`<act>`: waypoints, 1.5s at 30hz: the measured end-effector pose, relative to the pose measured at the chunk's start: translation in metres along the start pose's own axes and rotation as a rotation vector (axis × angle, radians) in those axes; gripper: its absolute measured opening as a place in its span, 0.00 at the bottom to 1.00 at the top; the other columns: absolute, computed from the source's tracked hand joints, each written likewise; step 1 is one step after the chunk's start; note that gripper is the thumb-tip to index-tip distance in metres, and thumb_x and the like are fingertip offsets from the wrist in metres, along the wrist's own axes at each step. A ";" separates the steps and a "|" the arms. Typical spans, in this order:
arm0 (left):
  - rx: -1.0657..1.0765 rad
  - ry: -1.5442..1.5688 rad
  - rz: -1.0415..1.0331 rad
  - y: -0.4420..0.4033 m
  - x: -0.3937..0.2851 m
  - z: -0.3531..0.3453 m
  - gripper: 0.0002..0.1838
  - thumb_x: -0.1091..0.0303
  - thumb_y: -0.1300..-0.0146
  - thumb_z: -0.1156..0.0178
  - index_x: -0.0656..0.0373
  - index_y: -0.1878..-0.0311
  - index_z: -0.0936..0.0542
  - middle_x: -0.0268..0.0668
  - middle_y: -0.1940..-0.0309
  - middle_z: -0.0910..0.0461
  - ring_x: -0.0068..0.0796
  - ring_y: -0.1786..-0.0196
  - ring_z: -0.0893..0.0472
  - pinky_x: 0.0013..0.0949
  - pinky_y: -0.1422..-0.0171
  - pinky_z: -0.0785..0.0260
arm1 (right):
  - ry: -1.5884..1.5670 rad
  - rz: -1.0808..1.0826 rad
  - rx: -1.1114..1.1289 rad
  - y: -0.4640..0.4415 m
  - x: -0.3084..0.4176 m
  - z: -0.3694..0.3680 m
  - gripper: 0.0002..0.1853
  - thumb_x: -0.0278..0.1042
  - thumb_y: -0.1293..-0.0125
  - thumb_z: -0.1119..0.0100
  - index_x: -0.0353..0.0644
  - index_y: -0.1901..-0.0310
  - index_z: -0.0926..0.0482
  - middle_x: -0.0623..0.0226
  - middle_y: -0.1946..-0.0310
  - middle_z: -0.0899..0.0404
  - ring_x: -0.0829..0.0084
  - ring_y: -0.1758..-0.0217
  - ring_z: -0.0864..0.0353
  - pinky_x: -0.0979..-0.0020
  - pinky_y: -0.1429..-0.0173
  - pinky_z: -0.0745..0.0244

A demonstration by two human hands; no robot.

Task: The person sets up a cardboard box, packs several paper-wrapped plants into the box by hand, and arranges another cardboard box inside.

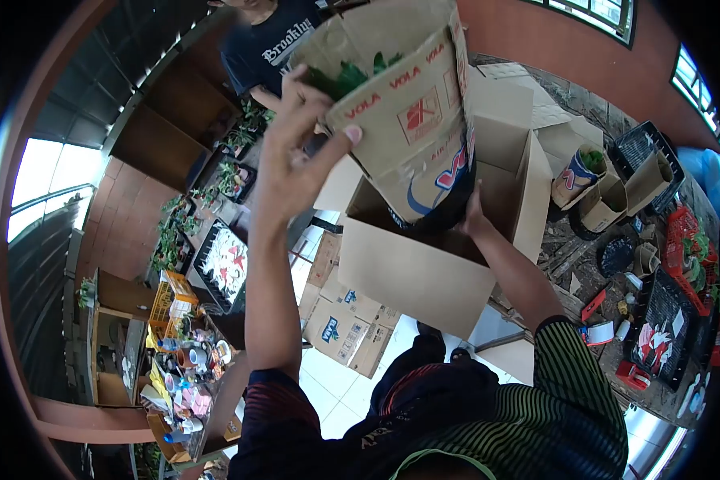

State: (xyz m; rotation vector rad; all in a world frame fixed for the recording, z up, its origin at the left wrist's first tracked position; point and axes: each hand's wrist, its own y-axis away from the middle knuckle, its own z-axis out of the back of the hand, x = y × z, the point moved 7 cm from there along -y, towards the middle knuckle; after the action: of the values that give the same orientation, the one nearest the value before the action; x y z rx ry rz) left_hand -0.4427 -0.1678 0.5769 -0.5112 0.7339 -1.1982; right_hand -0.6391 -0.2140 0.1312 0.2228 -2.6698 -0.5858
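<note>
My left hand [304, 136] grips the upper edge of a cardboard sleeve [420, 128] printed "VOLA", its thumb on the outer face. Inside the sleeve, green leaves [349, 80] show near the top. The sleeve wraps a black plant pot [444, 216], and the whole thing tilts above a large open cardboard box [416, 268]. My right hand [474, 214] holds the pot's base from the side, its fingers partly hidden behind the pot. Part of the box's inside is hidden by the wrapped plant.
On the bench to the right stand another wrapped plant [578, 174], cardboard sleeves [648, 184], a red crate [686, 256] and a black tray [664, 320]. Flattened cardboard [348, 328] lies on the floor. A person [268, 48] stands opposite. A cluttered table [192, 384] is at left.
</note>
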 end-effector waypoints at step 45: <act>-0.180 0.709 1.298 0.322 0.157 -0.233 0.67 0.77 0.54 0.28 0.51 0.27 0.75 0.46 0.28 0.52 0.40 0.28 0.43 0.43 0.24 0.51 | 1.282 0.935 -0.512 0.185 0.061 0.027 0.33 0.28 0.43 0.44 0.48 0.33 0.35 0.46 0.33 0.48 0.48 0.28 0.51 0.54 0.25 0.54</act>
State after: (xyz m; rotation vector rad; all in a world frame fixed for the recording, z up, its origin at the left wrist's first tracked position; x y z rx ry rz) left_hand -0.3802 -0.2160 0.1570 0.3125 1.4591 -0.0330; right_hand -0.7181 -0.0522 0.2093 -0.5800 -1.1098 -0.4962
